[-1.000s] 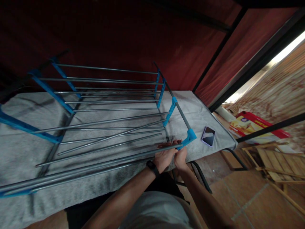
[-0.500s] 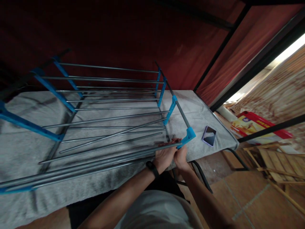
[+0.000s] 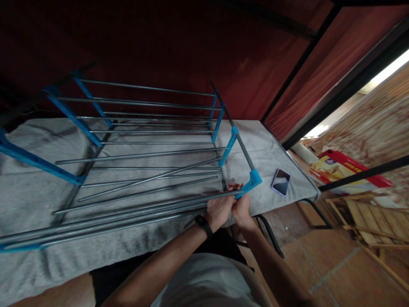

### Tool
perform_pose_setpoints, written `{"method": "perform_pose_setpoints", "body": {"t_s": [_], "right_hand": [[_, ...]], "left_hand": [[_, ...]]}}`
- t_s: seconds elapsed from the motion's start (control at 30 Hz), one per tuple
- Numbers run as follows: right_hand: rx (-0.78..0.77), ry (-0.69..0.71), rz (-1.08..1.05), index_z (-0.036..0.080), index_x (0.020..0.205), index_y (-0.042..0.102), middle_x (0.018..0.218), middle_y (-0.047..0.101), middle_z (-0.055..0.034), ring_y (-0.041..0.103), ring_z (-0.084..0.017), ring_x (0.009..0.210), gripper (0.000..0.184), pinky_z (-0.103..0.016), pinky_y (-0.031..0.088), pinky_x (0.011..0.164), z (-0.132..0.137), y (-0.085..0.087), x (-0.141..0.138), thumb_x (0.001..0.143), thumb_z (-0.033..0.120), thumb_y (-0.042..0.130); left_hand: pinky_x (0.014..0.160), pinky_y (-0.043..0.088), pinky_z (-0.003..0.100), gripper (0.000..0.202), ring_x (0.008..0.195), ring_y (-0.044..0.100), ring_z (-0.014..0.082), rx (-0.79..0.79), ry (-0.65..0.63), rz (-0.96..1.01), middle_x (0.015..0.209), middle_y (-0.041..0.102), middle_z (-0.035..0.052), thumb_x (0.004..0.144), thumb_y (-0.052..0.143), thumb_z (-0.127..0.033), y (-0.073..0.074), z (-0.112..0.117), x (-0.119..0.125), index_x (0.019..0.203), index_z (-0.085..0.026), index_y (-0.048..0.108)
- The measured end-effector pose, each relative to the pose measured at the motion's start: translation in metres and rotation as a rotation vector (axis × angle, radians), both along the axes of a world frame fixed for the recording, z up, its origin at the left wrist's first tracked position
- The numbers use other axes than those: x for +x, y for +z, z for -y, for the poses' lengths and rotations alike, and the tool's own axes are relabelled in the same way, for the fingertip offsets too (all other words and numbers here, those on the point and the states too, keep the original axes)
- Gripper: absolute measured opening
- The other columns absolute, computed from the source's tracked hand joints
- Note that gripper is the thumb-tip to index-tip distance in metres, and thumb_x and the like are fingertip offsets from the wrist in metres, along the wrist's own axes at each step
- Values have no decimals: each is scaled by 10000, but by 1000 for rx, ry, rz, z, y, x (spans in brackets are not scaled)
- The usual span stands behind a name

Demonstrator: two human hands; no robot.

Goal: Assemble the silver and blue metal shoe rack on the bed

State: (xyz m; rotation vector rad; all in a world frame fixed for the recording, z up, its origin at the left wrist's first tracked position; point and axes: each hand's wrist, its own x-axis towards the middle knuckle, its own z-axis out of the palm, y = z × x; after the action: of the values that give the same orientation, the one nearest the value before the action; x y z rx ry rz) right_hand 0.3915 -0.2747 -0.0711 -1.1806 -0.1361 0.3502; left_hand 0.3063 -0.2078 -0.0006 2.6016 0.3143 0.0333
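A rack of grey metal tubes [image 3: 153, 102] and blue plastic side brackets lies on its side before me. My left hand [image 3: 220, 209] is closed around the right end of a front metal tube [image 3: 179, 204], beside a blue bracket [image 3: 251, 183]. My right hand [image 3: 242, 209] is closed on the lower end of that bracket, touching my left hand. The fingertips of both hands are partly hidden behind the tube and bracket. Several loose-looking tubes, one of them a slanted tube [image 3: 150, 179], lie across the middle of the rack.
The rack rests on a grey cloth-covered surface [image 3: 265, 149] against a dark red curtain [image 3: 153, 42]. A phone [image 3: 281, 182] lies to the right of my hands. Beyond the edge are a red and yellow box [image 3: 345, 170] and a folded wooden chair [image 3: 373, 217] on the tiled floor.
Both hands keep their hold at the front right corner and have shifted only slightly. The rack appears a little higher in view, and the front tubes' left ends sit slightly differently.
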Motion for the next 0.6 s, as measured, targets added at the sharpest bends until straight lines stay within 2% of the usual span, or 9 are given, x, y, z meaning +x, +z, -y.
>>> {"method": "perform_pose_setpoints", "body": {"t_s": [0.2, 0.33, 0.6], "right_hand": [[1, 12, -38, 225, 880, 668, 721, 665, -10, 630, -200, 724, 517, -351, 528, 754, -3, 5, -7, 878, 679, 420], [-1, 51, -45, 234, 879, 681, 756, 685, -25, 661, -223, 834, 489, -377, 528, 834, -2, 7, -14, 892, 645, 416], [-24, 102, -65, 239, 876, 689, 785, 704, -42, 668, -251, 938, 481, -419, 529, 883, -4, 8, -23, 898, 619, 395]], "left_hand": [[859, 515, 346, 276, 1025, 657, 254, -32, 4, 30, 1133, 694, 81, 989, 452, -238, 5, 0, -4, 1203, -189, 618], [840, 519, 357, 271, 983, 663, 257, -46, 16, 42, 1075, 707, 73, 986, 451, -246, 5, 0, -9, 1179, -192, 634], [846, 522, 383, 289, 990, 660, 267, -32, -11, 43, 1057, 710, 77, 995, 413, -257, -10, -3, -11, 1194, -198, 614]]}}
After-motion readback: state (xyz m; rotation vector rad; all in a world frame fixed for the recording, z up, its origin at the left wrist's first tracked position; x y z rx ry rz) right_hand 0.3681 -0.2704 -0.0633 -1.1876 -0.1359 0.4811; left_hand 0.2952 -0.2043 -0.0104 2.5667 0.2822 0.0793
